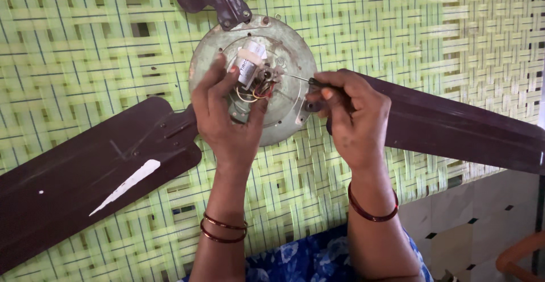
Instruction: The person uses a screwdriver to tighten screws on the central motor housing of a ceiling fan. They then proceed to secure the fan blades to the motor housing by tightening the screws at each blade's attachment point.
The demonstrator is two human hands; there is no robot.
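Left hand (227, 120) on grey fan motor housing (295, 49), fingers pinched on white capacitor (250, 66) at 12 o'clock. Right hand (352, 117) clamped on screwdriver (298, 79), shaft lying horizontal, tip pointing 9 o'clock at wire cluster (261, 89), just beside left fingertips. Brown blades (85, 174) on green woven mat (85, 43).

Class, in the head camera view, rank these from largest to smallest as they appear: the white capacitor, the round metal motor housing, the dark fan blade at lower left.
1. dark fan blade
2. round metal motor housing
3. white capacitor, partly hidden by the left hand
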